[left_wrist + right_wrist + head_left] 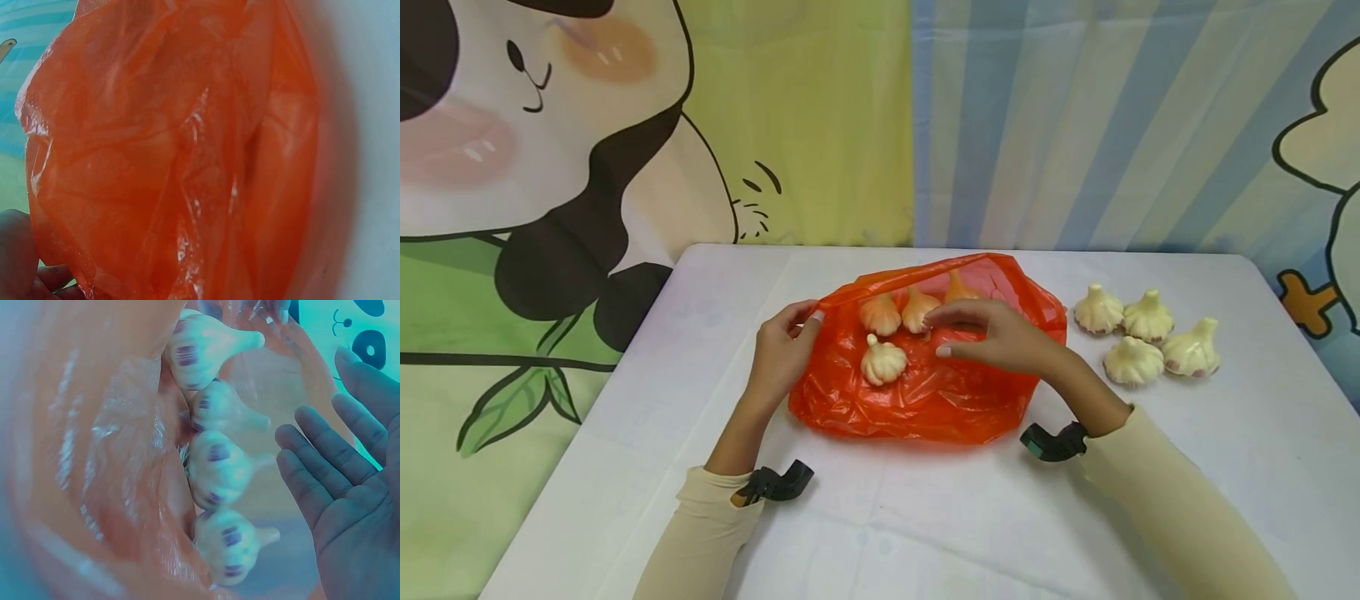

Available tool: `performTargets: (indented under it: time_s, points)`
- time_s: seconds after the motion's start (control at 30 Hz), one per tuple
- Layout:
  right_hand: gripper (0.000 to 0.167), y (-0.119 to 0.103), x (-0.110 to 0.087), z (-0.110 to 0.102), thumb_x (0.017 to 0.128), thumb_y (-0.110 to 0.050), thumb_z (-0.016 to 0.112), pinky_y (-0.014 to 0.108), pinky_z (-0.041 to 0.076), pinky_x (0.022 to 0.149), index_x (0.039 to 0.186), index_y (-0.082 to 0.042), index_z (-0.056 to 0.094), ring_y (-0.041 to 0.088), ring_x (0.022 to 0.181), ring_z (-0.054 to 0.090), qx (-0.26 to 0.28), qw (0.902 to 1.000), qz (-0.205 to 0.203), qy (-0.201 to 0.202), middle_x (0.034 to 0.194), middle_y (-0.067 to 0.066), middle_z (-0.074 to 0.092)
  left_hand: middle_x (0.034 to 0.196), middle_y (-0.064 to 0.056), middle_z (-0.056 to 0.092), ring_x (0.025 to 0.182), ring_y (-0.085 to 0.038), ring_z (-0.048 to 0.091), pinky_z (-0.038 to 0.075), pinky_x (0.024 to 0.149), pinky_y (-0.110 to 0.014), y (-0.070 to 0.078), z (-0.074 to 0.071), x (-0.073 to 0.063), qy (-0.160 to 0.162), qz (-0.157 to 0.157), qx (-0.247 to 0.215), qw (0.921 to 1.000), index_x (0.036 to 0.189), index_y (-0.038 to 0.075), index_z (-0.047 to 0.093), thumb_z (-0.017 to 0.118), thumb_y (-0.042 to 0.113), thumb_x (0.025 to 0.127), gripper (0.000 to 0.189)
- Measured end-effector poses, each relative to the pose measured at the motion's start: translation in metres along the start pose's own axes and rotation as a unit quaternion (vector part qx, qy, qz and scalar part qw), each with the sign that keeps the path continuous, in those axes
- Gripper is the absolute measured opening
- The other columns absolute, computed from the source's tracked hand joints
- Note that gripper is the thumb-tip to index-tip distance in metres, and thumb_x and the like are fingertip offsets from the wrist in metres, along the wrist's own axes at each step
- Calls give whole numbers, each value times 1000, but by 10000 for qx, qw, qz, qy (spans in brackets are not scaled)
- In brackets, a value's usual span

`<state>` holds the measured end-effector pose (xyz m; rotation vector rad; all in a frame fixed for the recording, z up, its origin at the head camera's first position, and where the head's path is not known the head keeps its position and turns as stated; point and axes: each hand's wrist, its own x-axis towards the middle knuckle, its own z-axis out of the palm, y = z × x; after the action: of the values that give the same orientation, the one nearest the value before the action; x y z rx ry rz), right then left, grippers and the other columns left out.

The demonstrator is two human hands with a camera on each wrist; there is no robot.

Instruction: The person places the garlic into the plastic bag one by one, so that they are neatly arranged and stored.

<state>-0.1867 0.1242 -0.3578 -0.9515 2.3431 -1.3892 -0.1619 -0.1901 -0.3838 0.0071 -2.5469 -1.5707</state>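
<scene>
Red bag with four garlic bulbs inside, a hand at its edge and another over its mouth

A cartoon-printed backdrop hangs behind the red bag, and a white table lies beneath it. The bag is thin, crinkled plastic, its mouth spread. At the bag's left edge, the left hand pinches the plastic between thumb and fingers. Over the bag's mouth, the right hand is well open, fingers extended and apart from the thumb, with nothing in its hold. Inside the bag, the four garlic bulbs sit in a row in the right wrist view; from the head, three look orange and the frontmost pale. To the right of the bag, just beyond its edge, four loose bulbs cluster on the table, pale with purplish marks.
</scene>
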Motion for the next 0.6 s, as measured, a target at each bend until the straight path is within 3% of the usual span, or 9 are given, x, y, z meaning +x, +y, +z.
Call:
performTargets:
  time_s: [0.17, 0.4, 0.6]
  points:
    - [43, 1, -13, -5, 86, -16, 75, 52, 45, 96, 127, -7, 63, 33, 119, 56, 24, 9999, 9, 114, 123, 9, 64, 116, -7, 64, 96, -21, 59, 52, 86, -37, -1, -1, 1, 4, 14, -28, 10000, 126, 6, 63, 55, 30, 99, 37]
    - [41, 3, -28, -11, 88, -17, 74, 51, 45, 96, 127, -10, 63, 24, 119, 56, -196, 9994, 106, 271, 126, 5, 62, 115, -7, 64, 102, -20, 59, 49, 92, -37, -1, -2, 1, 21, 32, 21, 10000, 126, 5, 63, 55, 29, 99, 37]
    - [40, 3, -43, -17, 89, -16, 72, 49, 48, 94, 127, -10, 63, 22, 118, 57, -299, 9988, 83, 377, 124, 1, 63, 116, -7, 64, 100, -20, 59, 51, 90, -36, -1, -2, 1, 23, -41, -9, 10000, 127, 6, 63, 55, 29, 100, 36]
